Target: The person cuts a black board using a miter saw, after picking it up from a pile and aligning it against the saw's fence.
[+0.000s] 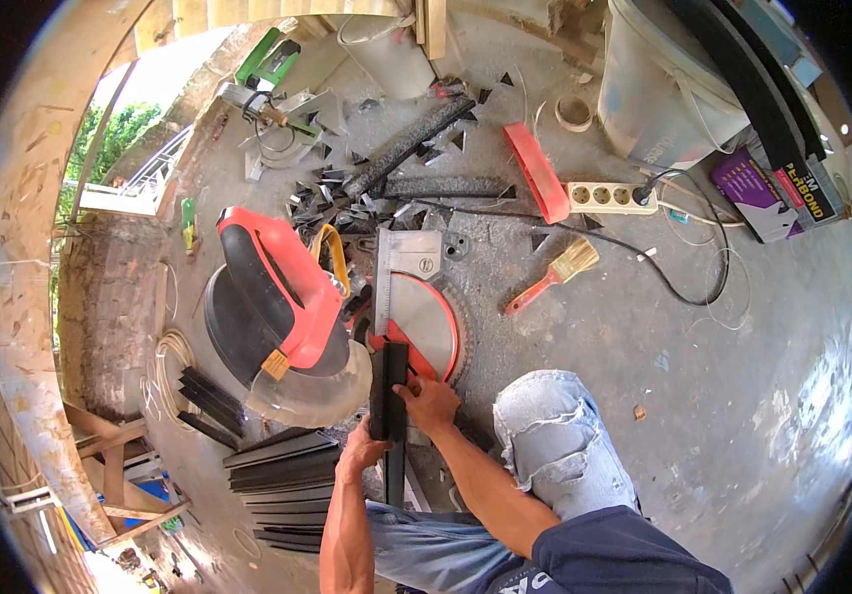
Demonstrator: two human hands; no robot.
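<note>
At the lower centre of the frame, a black profile strip (389,388) lies lengthwise up the picture, its upper end on the miter saw's round turntable (424,319). The left hand (360,448) holds the strip near its lower end, from the left side; the right hand (431,404) holds it higher up, thumb against the right edge, so each grip is narrow and closed on it. The red saw handle (292,282) stands just left of the turntable, with a black blade guard (233,327) beside it and a yellow loop (331,252) behind. Above the turntable sits a pale metal plate (414,254). At the lower left, a stack of dark strips (287,485) lies on the concrete floor (733,366), with shorter black pieces (213,404) and a pale coiled cord (171,361) near it. Right of the saw rests a paintbrush (553,277) with a red handle; farther up are a red angular piece (533,173) and a white power strip (612,197) with a black cable (678,292) plugged in. Small dark offcuts (327,193) litter the upper centre. A green power tool (268,61) is at the upper left, a large whitish bucket (659,104) at the upper right, and a purple-and-black box (767,193) beside it.
</note>
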